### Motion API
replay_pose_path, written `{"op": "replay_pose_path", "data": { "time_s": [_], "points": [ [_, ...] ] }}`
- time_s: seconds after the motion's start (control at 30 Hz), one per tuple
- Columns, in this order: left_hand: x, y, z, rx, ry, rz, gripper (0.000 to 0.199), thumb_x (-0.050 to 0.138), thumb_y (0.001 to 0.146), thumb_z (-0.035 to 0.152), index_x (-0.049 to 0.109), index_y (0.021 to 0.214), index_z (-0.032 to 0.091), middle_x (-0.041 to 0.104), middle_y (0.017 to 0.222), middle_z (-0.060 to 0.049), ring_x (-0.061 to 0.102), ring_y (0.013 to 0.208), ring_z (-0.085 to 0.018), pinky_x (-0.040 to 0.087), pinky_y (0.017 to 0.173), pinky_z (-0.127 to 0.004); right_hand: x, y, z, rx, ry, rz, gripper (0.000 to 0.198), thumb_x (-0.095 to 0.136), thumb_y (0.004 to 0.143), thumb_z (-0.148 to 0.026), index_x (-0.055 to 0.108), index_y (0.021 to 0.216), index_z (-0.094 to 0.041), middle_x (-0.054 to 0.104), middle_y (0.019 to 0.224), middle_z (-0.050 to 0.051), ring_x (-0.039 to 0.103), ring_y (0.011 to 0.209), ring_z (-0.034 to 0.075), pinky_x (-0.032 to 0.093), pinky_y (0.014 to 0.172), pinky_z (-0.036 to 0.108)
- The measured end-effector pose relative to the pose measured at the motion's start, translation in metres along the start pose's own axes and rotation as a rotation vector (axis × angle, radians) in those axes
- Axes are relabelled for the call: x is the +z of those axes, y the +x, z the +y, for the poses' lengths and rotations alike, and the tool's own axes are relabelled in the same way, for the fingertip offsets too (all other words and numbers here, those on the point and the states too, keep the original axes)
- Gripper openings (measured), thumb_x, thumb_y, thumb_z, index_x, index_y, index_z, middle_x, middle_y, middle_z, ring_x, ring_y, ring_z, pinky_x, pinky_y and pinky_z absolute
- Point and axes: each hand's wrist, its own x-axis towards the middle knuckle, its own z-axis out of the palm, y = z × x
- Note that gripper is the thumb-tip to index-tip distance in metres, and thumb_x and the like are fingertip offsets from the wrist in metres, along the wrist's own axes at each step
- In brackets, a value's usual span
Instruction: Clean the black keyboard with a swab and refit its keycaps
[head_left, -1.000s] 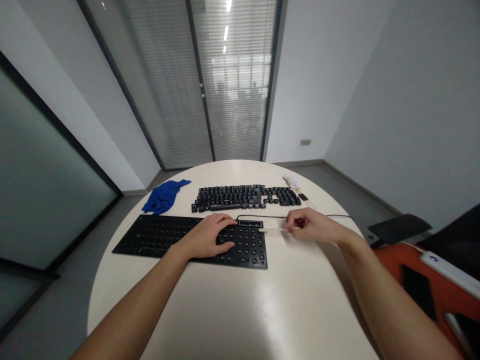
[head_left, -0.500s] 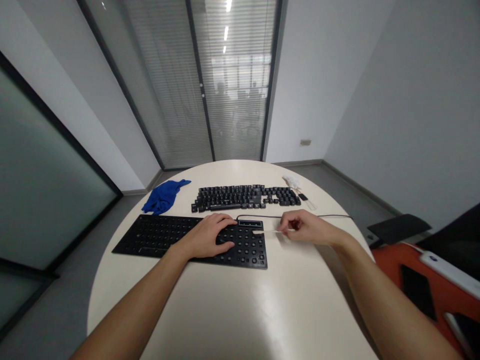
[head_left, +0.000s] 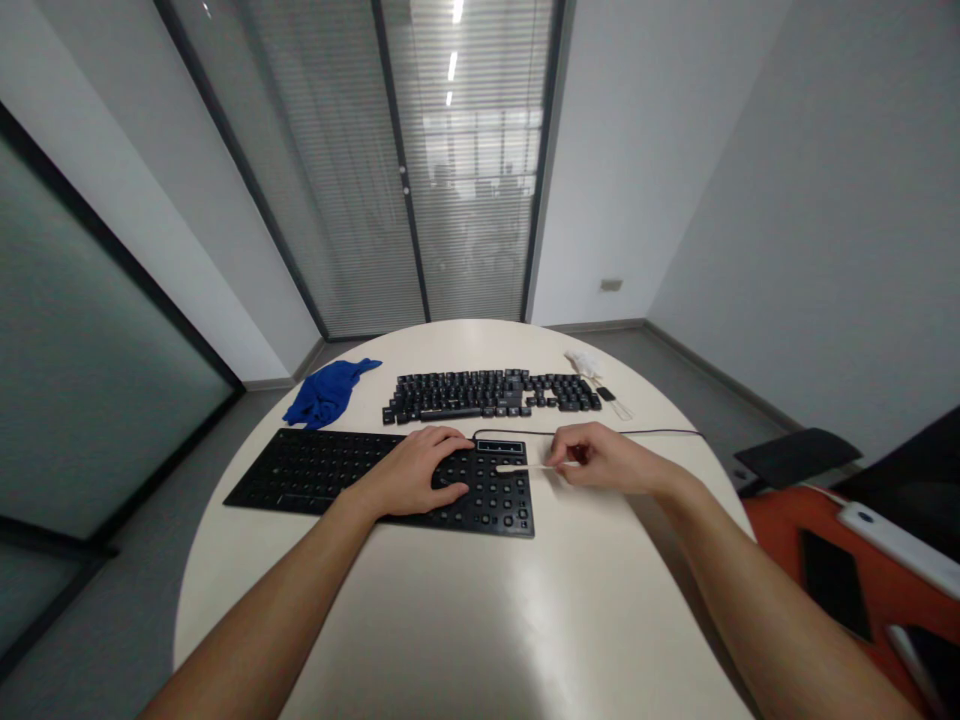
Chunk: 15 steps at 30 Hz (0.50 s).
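A black keyboard base (head_left: 322, 470) with its keycaps off lies on the round table, bare switches showing. My left hand (head_left: 416, 470) rests on it with fingers spread, right of its middle. My right hand (head_left: 596, 457) is just past the base's right edge, fingers pinched on the end of a cotton swab (head_left: 525, 467). The swab's white tip lies over the upper rows of the number pad. Behind the base, the loose black keycaps (head_left: 480, 392) are laid out in keyboard order.
A crumpled blue cloth (head_left: 330, 392) lies at the table's back left. Cotton swabs (head_left: 585, 364) and a keycap puller (head_left: 607, 396) are at the back right. The keyboard's cable (head_left: 660, 431) runs to the right edge. An orange chair (head_left: 787, 520) holding phones stands right of the table (head_left: 450, 620).
My right hand has shifted slightly left, taking the swab's tip a little further left over the number pad. The left hand stays in place.
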Motion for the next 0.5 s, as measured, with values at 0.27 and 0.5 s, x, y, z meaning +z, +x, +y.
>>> {"op": "replay_pose_path", "data": {
  "time_s": [0.27,0.5],
  "points": [
    [-0.0005,0.0005,0.0011,-0.001,-0.018,0.012,0.052,0.069,0.087,0.039,0.056,0.135,0.027,0.058,0.138,-0.01,0.053,0.127,-0.03,0.043,0.111,-0.049,0.0026,0.001,0.0009,-0.005,-0.017,0.002,0.015,0.066,0.075,-0.018,0.074,0.088,-0.017,0.07,0.077,0.001,0.055,0.066,0.014,0.039,0.058,0.024],
    [-0.0002,0.0008,0.0005,0.001,-0.009,0.005,0.052,0.069,0.087,0.038,0.055,0.136,0.026,0.058,0.138,-0.01,0.054,0.127,-0.03,0.043,0.111,-0.048,0.0042,0.0019,-0.0048,-0.002,-0.021,-0.003,0.015,0.066,0.076,-0.02,0.073,0.088,-0.016,0.071,0.078,0.002,0.055,0.066,0.014,0.038,0.058,0.024]
  ]
}}
